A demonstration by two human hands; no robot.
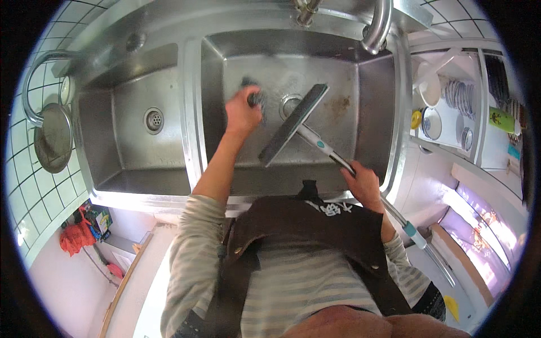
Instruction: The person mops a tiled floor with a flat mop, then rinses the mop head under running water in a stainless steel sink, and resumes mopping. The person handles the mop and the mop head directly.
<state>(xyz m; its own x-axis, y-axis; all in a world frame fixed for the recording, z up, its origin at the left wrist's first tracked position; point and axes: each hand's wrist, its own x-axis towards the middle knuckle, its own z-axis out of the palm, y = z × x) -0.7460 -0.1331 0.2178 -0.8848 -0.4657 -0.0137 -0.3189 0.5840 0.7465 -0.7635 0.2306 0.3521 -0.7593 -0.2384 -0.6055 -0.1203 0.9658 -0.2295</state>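
My left hand (pixel 244 109) is in the right-hand basin of a stainless-steel double sink (pixel 193 126), closed around a small dark object (pixel 255 99). Blur hides its exact kind; it looks like a brush or scrubber. My right hand (pixel 362 182) grips the pole of a long-handled squeegee or scrubbing tool (pixel 310 137). Its long, dark flat head (pixel 291 126) lies slantwise over the basin, beside the round drain (pixel 290 104). The pole runs back past my right side. Brown stains (pixel 341 105) mark the basin floor right of the head.
A curved faucet (pixel 378 29) overhangs the basin's back right corner. The left basin has its own drain (pixel 153 121). A round metal lid or pan (pixel 53 139) stands against the tiles. Right, an open cabinet holds plates (pixel 460 97) and bowls (pixel 432 122).
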